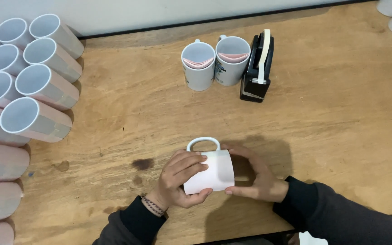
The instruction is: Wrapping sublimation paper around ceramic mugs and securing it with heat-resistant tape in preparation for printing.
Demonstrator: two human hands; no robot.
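Both hands held a white mug [210,171] lying on its side near the front edge of the wooden table [341,113], handle pointing away. The left hand [181,179] had its fingers curled over the mug's wrapped side, thumb beneath; the right hand [255,174] cupped the other end, fingers pressed together. Farther back stood two upright mugs [214,63] with pink sheets inside — a black tape dispenser [257,68] just beside them. Stacked wrapped mugs [28,86] lay at far left.
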